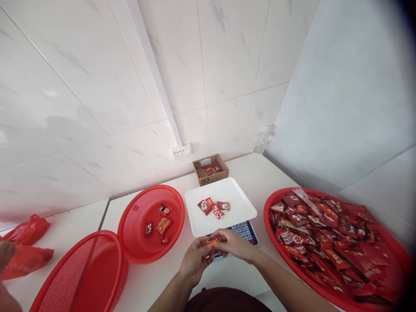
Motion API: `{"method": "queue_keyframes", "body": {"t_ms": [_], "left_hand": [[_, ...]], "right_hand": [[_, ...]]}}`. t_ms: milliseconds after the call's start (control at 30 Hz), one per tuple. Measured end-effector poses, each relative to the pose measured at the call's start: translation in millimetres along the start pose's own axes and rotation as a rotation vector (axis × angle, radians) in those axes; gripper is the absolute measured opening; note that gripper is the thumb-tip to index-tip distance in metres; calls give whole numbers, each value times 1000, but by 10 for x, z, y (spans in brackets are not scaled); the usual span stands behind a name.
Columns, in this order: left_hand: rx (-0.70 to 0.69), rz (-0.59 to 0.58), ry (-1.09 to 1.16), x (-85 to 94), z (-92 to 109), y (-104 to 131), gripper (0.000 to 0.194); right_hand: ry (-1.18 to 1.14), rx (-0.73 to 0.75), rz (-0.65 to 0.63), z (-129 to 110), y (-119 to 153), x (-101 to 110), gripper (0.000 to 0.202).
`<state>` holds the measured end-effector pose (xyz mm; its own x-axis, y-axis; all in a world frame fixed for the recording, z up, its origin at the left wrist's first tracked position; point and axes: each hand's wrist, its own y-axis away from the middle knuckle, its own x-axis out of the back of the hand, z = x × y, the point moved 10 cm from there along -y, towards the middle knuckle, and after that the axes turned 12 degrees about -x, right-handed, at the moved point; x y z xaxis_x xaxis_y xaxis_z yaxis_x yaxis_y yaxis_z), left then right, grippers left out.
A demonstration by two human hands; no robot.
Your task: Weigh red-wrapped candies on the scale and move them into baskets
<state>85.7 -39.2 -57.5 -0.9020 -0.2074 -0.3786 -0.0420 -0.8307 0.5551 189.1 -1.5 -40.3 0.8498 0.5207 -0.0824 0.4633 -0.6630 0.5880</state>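
Observation:
My left hand [194, 260] and my right hand [234, 245] meet in front of the scale, their fingers closed around small red and yellow packets [212, 245]. Fingers hide part of the packets, so how many there are is unclear. Just beyond my hands, the blue keypad of the scale [242, 232] shows below its white tray [198, 221]. Several red wrapped packets [217, 211] lie together on that tray.
A large red basket [271, 225] heaped with packets stands right. Left are a red basket [130, 216] with a few packets and another red basket [97, 268]. Behind the tray sits a cardboard box [214, 177]. Red bags [29, 255] and another person's hand [6, 253] are far left.

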Motion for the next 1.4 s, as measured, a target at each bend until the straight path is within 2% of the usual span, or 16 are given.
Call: {"method": "queue_keyframes", "body": {"t_ms": [100,167,233,333,433,500,567,700,800,933,1067,1233,1300,1400], "left_hand": [[-15,56,-6,38,12,-37,22],[-43,93,-15,64,69,-80,29],[-69,101,-21,33,157,-134,35],[-91,73,-5,-108,315,-210,37],[-119,20,27,-254,468,-248,35],[-149,-5,27,-274,541,-241,34],[-169,-1,4,-204,563,-216,31],[-164,74,-57,70,484,-168,22],[-157,113,-79,191,417,-166,16],[-133,85,-91,161,360,-174,11],[-91,27,-136,89,287,-114,10],[-2,24,-210,135,133,-21,11],[28,15,-233,150,73,3,12],[53,4,-250,153,13,22,13]], "right_hand": [[-118,-6,235,36,-19,392,31],[-201,11,360,39,-3,680,41],[-207,41,434,15,30,882,54],[-100,54,483,-7,90,991,67],[-9,9,524,72,181,1015,62],[25,-10,578,164,288,1085,57],[49,19,665,261,451,1230,51],[183,91,974,516,951,1676,38],[290,14,1107,837,1215,1939,37],[440,-59,1189,1142,1396,2119,36],[520,-68,1295,1214,1648,2223,37],[507,-208,1677,1343,2282,2574,48],[410,-261,1705,1503,2385,2723,56],[288,-319,1598,1717,2288,2835,65]]}}
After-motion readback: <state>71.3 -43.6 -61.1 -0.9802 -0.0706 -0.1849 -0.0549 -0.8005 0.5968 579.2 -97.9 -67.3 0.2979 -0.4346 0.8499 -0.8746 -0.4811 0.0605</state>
